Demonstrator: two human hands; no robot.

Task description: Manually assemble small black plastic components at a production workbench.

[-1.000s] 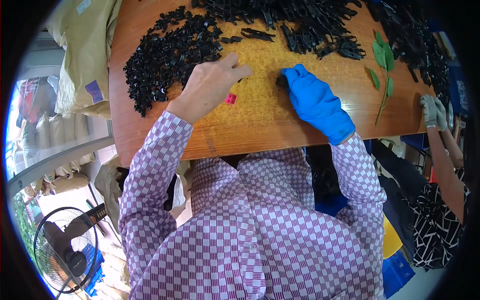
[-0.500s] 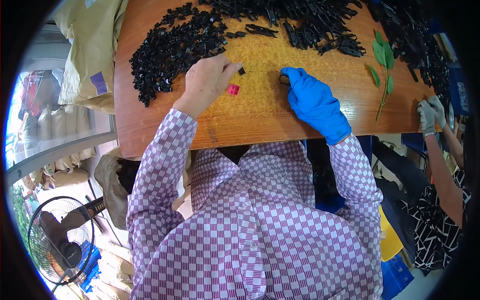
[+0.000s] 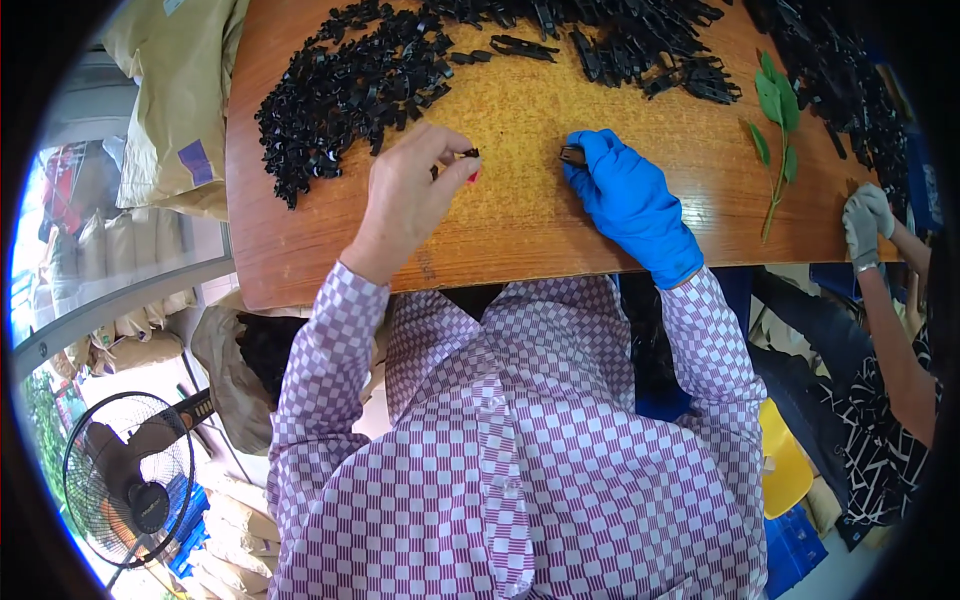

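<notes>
My bare left hand [image 3: 410,188] is closed in a pinch on a small black plastic piece [image 3: 471,153] above the table. Just below the fingertips, a small pink block [image 3: 474,176] lies mostly hidden by them. My right hand [image 3: 630,195], in a blue glove, is closed round a dark plastic part [image 3: 573,155]; only its end sticks out past the fingers. A heap of small black plastic pieces [image 3: 335,100] spreads beyond my left hand. Farther back, in the middle, lies a pile of long black clip-like parts [image 3: 650,45].
A leafy green sprig [image 3: 775,140] lies right of my gloved hand. More black parts [image 3: 835,85] cover the far right, where a co-worker's gloved hands [image 3: 866,222] rest at the table edge [image 3: 500,281]. A paper sack [image 3: 170,120] and a fan [image 3: 130,480] stand at left.
My left hand has picked up the small black piece beside its fingertips and now partly covers the pink block. The gloved right hand has turned slightly, showing more of its dark part.
</notes>
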